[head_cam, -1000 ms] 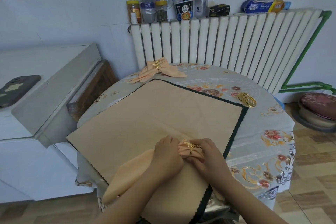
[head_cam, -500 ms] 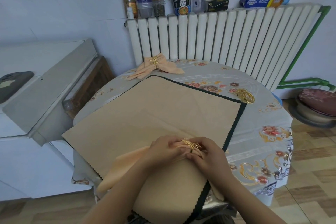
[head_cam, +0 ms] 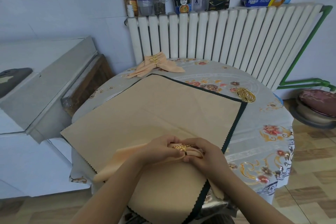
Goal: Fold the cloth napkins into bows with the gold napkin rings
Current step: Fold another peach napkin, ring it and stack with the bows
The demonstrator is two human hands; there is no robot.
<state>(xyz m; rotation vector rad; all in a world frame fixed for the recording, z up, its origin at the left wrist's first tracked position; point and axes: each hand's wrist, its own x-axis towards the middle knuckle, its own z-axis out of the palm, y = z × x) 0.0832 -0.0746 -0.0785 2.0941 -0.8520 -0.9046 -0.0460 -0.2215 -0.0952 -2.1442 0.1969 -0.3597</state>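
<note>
1. Presently, near edge of the round tabletop [head_cam: 258,143]: left hand [head_cam: 161,149] and right hand [head_cam: 205,154] sit close together, both curled round one peach napkin [head_cam: 116,162].
2. Gold napkin ring [head_cam: 182,148] (leaf-patterned) sits around the gathered napkin, between the two hands; the left thumb touches it from the left, and the right fingers [head_cam: 190,141] curl over the bunched cloth just beside it.
3. Napkin, loose part: one end trails from under the left hand toward the near-left edge of the tabletop; a smaller peach piece shows below the right forearm at the near edge.
4. Tan mat [head_cam: 154,111] with a dark zigzag border: lies across the middle of the tabletop, overhanging the near edge; the hands and napkin rest on it.
5. Finished bows [head_cam: 156,64]: peach napkins cinched with gold rings, at the far-left edge of the tabletop, just beyond the mat's far corner.
6. Spare gold rings [head_cam: 246,94]: a small cluster near the far-right edge, just off the mat's right corner.
7. Radiator [head_cam: 227,31]: white, behind the tabletop, carrying jars [head_cam: 145,2] and packets on top.
</note>
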